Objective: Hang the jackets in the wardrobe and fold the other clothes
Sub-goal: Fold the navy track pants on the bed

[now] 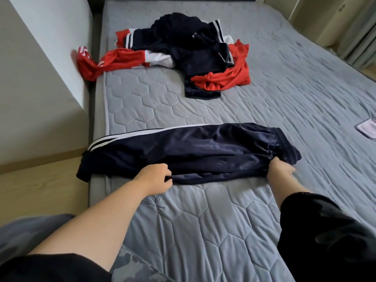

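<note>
Navy track pants [195, 151] with white side stripes lie flat across the grey quilted bed [203, 220], their left end hanging over the bed's left edge. My left hand [155, 179] grips the pants' near edge around the middle. My right hand [279, 168] holds the near edge at the elastic waistband on the right. A heap of navy, red and white clothes [193, 51] lies farther up the bed, with a red sleeve [87, 62] draped over the left side against the wall.
A white wall [40, 78] runs close along the bed's left side, with a strip of wooden floor [40, 186] below it. A small pale flat object [368, 129] lies at the bed's right edge. Curtains hang at the far right.
</note>
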Demonstrator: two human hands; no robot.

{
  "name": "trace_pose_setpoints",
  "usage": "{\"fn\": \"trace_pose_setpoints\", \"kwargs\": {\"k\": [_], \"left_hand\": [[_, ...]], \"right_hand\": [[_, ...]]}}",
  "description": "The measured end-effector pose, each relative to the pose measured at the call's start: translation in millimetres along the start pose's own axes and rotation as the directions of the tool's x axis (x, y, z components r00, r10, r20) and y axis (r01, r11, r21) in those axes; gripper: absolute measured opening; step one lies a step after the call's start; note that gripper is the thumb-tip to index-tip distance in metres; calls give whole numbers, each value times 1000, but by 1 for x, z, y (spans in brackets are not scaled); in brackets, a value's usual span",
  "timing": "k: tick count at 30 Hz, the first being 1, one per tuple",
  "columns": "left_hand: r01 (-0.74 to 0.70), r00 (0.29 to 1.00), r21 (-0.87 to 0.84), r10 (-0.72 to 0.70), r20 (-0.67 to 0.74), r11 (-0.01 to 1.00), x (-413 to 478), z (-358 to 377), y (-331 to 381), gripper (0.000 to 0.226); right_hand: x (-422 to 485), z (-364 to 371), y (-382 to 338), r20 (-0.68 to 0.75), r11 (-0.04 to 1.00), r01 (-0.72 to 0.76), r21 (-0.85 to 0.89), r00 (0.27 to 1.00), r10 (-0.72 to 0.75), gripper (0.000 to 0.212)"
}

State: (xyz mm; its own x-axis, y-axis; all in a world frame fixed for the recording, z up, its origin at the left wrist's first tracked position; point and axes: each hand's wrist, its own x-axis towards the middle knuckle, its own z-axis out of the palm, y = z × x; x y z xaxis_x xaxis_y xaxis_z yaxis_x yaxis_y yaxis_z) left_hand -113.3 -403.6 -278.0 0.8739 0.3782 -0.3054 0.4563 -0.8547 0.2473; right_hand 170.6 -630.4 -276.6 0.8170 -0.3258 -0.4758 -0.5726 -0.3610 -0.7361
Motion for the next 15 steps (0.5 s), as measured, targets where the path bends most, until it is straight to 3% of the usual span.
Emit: {"fn": "trace_pose_setpoints", "kwargs": {"k": [2,4,6,8,9,11,12,13,14,15], "left_hand": [[18,998,-59,-22,-64,998,-1,3,1,33],[69,990,-106,-82,-116,992,-3,3,-1,35],[162,976,-113,-176,-125,980,-6,0,-5,29],[280,949,-79,-288,-130,957,-9,-5,-9,28],[325,933,-50,-329,-144,944,-11,-7,-11,26],[379,905,-37,-379,-194,925,-13,-10,-15,23],[395,894,-41,-394,-214,918,-13,-12,-17,25],[409,887,-35,-407,-220,912,-14,-14,-19,30],[424,883,-23,-419,-211,906,-14,-15,-22,35],[435,882,-9,-428,-196,900,-14,-16,-25,39]], "right_hand": [[-13,3,7,-121,989,66,-131,989,-82,67],[-36,17,14,-118,874,333,-352,911,-395,74],[-62,35,29,69,619,609,-495,738,-671,72],[-95,53,41,250,371,813,-450,513,-821,57],[-111,61,44,323,241,902,-358,362,-874,43],[-143,75,50,487,-63,992,-106,-4,-873,18],[-155,81,54,584,-188,982,-19,-142,-799,17],[-164,87,57,686,-269,963,13,-205,-699,19],[-170,93,60,771,-314,949,-12,-191,-608,23],[-173,98,62,824,-336,938,-82,-126,-552,26]]}}
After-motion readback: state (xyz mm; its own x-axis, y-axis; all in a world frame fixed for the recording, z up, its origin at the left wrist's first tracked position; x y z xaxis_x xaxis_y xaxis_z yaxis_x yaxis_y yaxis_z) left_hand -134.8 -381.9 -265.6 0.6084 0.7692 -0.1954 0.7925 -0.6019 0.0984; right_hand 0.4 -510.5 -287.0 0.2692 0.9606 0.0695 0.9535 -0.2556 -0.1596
